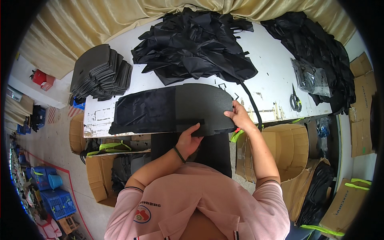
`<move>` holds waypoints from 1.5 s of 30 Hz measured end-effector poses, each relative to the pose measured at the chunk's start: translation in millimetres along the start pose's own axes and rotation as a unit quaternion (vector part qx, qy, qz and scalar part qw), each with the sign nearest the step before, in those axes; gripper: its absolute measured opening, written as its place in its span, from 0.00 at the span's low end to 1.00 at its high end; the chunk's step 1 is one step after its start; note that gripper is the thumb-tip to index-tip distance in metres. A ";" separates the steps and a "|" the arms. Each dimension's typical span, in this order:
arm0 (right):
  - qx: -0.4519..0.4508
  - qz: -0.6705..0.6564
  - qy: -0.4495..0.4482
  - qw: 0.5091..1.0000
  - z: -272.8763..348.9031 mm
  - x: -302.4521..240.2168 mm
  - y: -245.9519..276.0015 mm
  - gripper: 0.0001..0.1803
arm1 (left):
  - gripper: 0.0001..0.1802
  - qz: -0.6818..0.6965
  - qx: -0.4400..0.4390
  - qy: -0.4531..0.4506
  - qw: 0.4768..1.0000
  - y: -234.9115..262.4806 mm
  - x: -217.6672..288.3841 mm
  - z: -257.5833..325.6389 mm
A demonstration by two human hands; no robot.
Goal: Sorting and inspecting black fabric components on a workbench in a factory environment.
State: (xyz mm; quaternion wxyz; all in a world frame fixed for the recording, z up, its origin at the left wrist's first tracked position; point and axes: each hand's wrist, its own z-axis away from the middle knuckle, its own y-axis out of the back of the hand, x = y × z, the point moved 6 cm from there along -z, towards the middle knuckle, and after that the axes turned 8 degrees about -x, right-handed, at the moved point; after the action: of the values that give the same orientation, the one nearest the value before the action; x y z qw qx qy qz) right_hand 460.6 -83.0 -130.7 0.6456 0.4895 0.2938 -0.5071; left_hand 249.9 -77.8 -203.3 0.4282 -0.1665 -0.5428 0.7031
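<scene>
A dark grey foam pad point(204, 100) with a rounded right end lies across the near edge of the white table. Its left half sits inside a black fabric cover point(146, 109); a black strip crosses its lower side. My right hand point(241, 117) grips the rounded end, thumb on top and fingers partly hidden at the edge. At the lower edge, close to the cover's opening, my left hand point(189, 141) is closed on the pad, thumb above and fingers mostly underneath.
A stack of grey foam pads point(94, 72) stands at the table's left. Black fabric pieces point(196, 44) are heaped behind the pad, with another black pile point(316, 56) at far right. Scissors point(295, 100) lie on the table point(276, 86). Cardboard boxes point(286, 144) stand below on both sides.
</scene>
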 end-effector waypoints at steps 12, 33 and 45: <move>0.106 0.300 -0.051 0.947 -9.7 -1.2 37.1 0.22 | 0.32 -0.817 -0.255 0.036 0.516 -66.7 29.6 34.8; 0.184 0.267 0.532 0.782 -0.8 -331.3 44.5 0.08 | 0.43 -0.423 -0.198 -0.113 0.877 -136.2 178.0 -29.8; -0.058 0.423 0.612 0.666 81.1 -196.0 -137.4 0.11 | 0.30 -0.134 -0.294 0.018 0.946 -198.1 178.5 -14.6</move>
State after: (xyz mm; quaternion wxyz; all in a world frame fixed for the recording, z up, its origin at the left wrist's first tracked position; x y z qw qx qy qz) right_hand 260.3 -87.4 23.3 0.4930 0.7233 0.4130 0.2514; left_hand 240.4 79.7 12.1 0.4603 -0.2236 -0.7345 0.4457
